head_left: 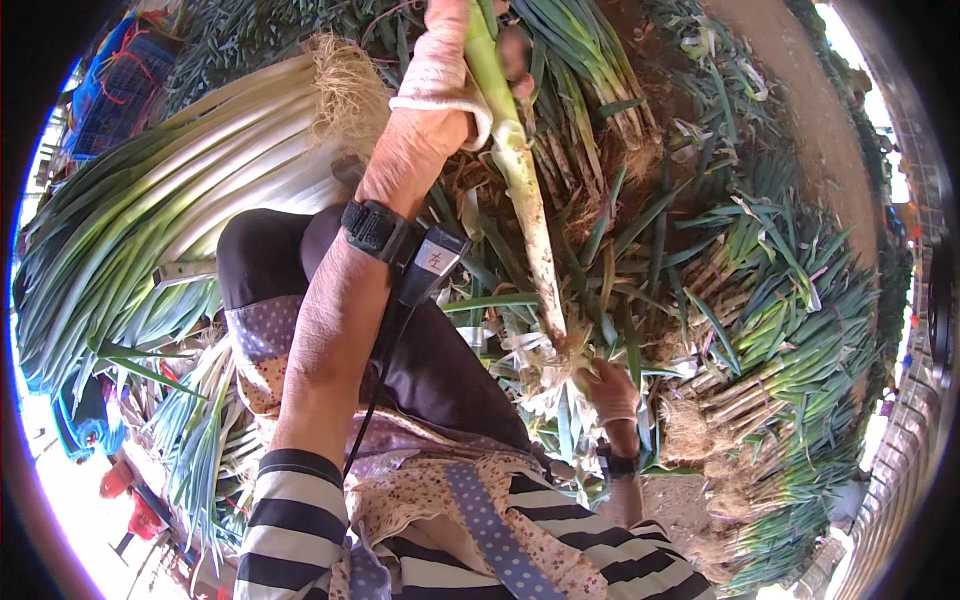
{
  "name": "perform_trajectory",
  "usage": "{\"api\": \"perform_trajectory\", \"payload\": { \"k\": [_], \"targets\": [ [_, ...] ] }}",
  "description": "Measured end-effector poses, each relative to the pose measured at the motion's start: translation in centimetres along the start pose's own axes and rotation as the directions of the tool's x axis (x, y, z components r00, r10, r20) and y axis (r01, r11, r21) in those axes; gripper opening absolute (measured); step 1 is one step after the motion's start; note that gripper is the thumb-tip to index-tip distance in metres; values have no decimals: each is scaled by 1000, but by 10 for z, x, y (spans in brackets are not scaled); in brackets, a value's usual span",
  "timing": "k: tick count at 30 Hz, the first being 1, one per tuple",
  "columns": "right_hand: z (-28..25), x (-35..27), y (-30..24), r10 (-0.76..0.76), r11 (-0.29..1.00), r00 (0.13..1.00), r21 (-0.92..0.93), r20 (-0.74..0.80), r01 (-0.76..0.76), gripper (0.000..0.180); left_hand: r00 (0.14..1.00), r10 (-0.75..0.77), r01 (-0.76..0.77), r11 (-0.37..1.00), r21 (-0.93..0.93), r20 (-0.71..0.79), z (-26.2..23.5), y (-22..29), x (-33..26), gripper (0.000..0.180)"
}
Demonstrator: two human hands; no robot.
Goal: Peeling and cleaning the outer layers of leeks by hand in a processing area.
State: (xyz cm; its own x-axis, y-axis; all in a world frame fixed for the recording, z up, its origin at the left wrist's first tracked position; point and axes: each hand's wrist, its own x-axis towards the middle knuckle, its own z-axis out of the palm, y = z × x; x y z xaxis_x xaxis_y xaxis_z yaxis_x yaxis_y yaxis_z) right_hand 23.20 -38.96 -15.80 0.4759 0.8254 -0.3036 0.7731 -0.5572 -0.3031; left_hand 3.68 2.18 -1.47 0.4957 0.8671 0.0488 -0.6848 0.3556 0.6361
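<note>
A long leek (522,185) slants down in front of me, its green part at the top and its soil-stained pale shaft pointing toward my lap. My left hand (442,58), in a whitish glove, is closed round the green upper part; its fingers are partly hidden and near the picture's edge. By the root end, my right hand (612,392), also gloved, has its fingers bent in beside pale, papery leek skins (545,375). What those fingers pinch is too small to make out.
Clean white leeks (230,130) lie in a large stack at the left. Unpeeled leek bundles (755,390) with dirty roots line the right, and more leeks (590,75) lie ahead. A blue crate (118,95) stands far left. Loose leaves litter the ground round my knees.
</note>
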Motion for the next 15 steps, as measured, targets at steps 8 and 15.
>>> {"api": "perform_trajectory", "payload": {
  "k": [8,15],
  "targets": [
    [-118,118,-191,-135,722,917,596,-376,351,59,999,-33,32,998,47,16,11,-18,-7,29],
    [-118,161,-244,-287,707,859,512,-423,488,50,998,14,-19,995,102,56,15,-28,-5,36]
  ]
}}
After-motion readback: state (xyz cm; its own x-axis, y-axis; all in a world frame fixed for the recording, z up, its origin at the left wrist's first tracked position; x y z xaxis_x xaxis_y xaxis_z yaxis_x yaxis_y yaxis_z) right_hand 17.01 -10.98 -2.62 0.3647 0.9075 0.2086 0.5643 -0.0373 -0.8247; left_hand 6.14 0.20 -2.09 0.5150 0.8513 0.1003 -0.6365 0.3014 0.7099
